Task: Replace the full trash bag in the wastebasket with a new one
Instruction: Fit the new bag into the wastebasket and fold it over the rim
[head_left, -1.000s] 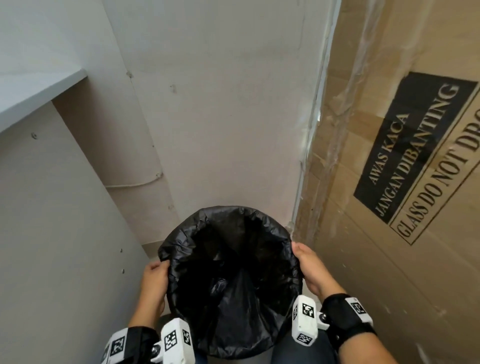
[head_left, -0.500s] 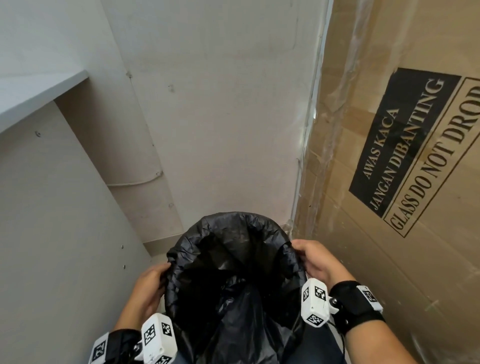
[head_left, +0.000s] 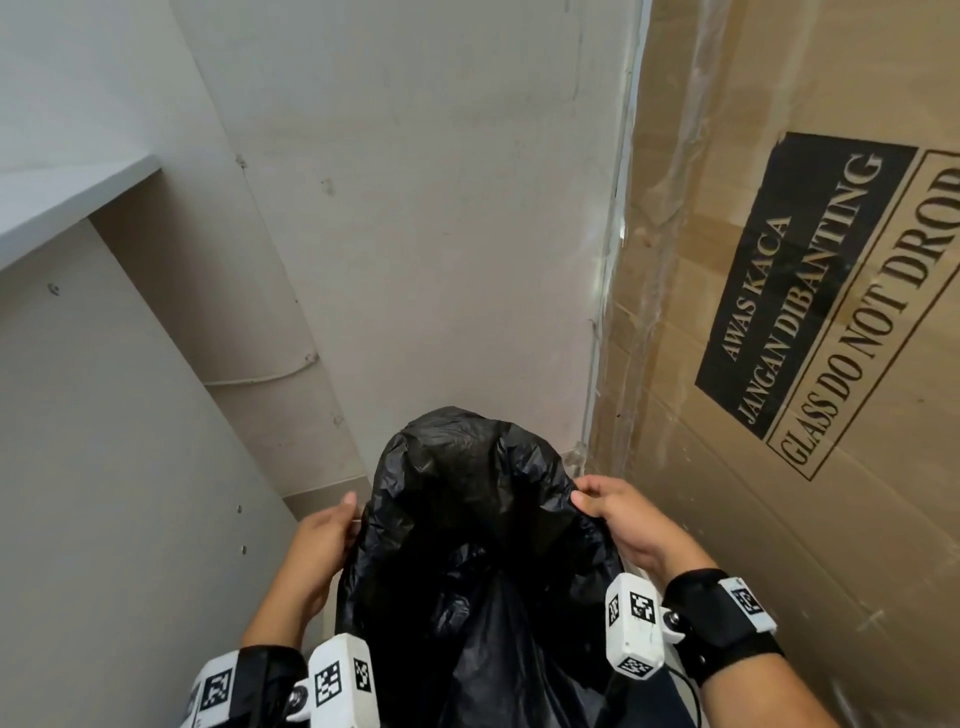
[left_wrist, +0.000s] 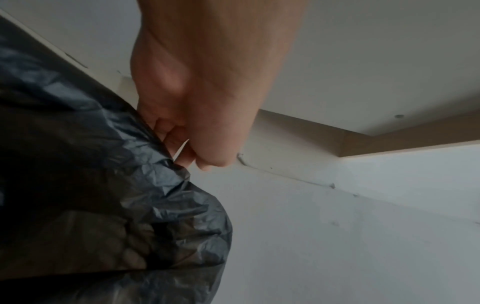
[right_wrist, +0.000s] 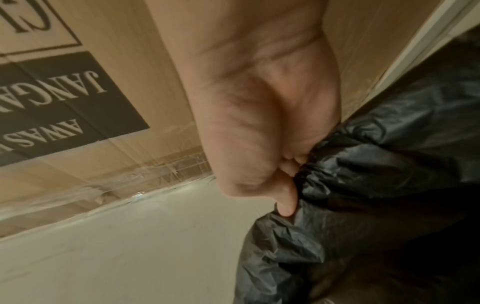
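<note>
**A:** Head view first: we have the black trash bag (head_left: 467, 561) between our 2 hands, its mouth gathered up and its body hanging down toward us. Our left hand (head_left: 322, 545) is on the bag's left edge, our right hand (head_left: 623, 525) on its right edge.

**B:** Are we gripping it or only touching it?

**A:** Gripping. From the left wrist, our fingers (left_wrist: 179, 144) are curled and pinch a fold of the film at the bag's rim. From the right wrist, our fingers (right_wrist: 287, 197) are tucked into a bunched pleat on the other side. The hands stay apart, 1 on each side, which we judge keeps the mouth spread while the load hangs evenly between them.

**B:** And the wastebasket?

**A:** We cannot see it in any view; the bag hides whatever is below it. We also cannot tell whether the bag is clear of the basket yet.

**B:** Why so close to the corner?

**A:** The bag sits just left of the cardboard box (head_left: 779, 364) marked "GLASS DO NOT DROP" and in front of the wall (head_left: 441, 234), with a shelf (head_left: 67, 197) well off to the bag's left. That tight spot probably explains the straight upward pull: swinging the bag right would bump the box.

**B:** Risk?

**A:** Thin film, pinched at 2 points; we judge it could tear if it is heavy.
</note>
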